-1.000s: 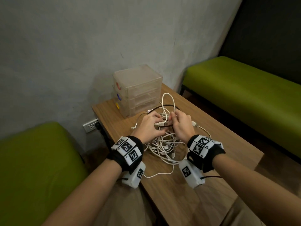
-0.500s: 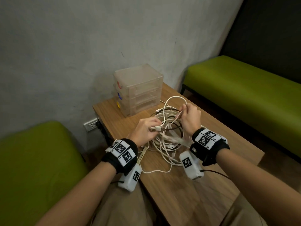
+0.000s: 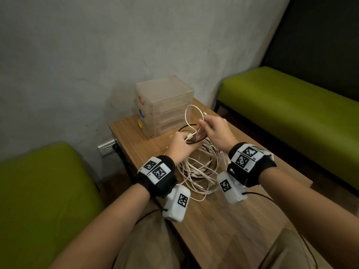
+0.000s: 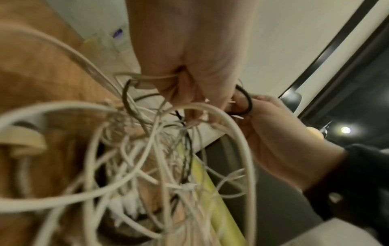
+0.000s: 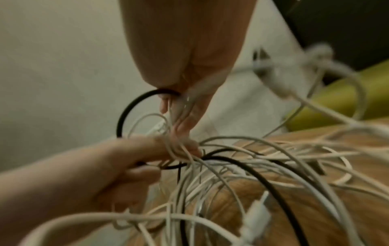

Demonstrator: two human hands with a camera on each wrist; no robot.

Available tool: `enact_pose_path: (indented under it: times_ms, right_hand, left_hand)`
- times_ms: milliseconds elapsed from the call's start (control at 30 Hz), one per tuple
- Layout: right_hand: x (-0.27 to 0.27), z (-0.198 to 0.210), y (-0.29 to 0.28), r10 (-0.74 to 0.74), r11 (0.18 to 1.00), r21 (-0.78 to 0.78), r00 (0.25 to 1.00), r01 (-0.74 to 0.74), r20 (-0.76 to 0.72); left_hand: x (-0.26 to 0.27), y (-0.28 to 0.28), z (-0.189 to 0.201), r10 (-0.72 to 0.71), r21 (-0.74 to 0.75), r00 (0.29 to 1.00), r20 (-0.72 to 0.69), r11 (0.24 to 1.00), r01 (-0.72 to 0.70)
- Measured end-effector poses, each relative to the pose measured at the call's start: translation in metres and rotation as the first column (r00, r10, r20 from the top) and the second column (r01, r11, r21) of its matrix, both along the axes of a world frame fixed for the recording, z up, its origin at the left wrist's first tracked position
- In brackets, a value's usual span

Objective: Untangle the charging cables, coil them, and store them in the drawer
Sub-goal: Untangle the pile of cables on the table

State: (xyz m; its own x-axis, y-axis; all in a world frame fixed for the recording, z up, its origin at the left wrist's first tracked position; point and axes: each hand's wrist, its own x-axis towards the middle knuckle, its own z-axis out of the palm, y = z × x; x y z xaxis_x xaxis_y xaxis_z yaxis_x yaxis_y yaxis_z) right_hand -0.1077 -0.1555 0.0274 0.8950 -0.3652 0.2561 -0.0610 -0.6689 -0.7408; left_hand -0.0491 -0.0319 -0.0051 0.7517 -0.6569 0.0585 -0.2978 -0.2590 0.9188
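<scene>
Head view: cable tangle (image 3: 198, 169) on table (image 3: 223, 230), before closed drawer unit (image 3: 165, 105). Left hand (image 3: 179, 146) pinches a white plug; right hand (image 3: 215, 131) grips a raised white loop (image 3: 187, 113).
Left wrist view: left hand (image 4: 189, 66) curled around white strands; black cable (image 4: 247, 99) between both hands.
Right wrist view: right hand (image 5: 189, 66) clasps white strands and black cable (image 5: 130, 108).

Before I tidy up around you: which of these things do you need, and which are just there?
Needed: cables, drawer box, left hand and right hand, both holding cables.
Just there: table, green benches, wall socket.
</scene>
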Motion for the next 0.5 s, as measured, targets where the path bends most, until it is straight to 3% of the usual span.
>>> enact_pose_path:
  times_ms: [100,300,400,500]
  right_hand:
    - [-0.0004,-0.0026,-0.0009,-0.052,0.998,0.043,0.998,0.051,0.021]
    - [-0.0027,-0.0091,-0.0083,-0.339,0.938,0.132,0.930,0.321,0.144]
    - [-0.0047,-0.0062,-0.0071,-0.339,0.936,0.153,0.928,0.316,0.157]
    - [-0.0075,-0.0084,-0.0055,-0.249,0.962,0.123,0.968,0.244,0.028]
  left_hand:
    - [0.0050,-0.0025,0.0018,-0.014,0.176,0.989,0.145,0.984,-0.012]
    - [0.0013,-0.0039,0.0033,-0.010,0.182,0.965,0.262,0.982,-0.039]
    - [-0.0009,-0.0016,0.0008,0.028,0.107,0.945,0.326,0.992,-0.067]
    - [0.0030,0.0032,-0.0063,0.066,0.123,0.915,0.397,0.985,-0.125]
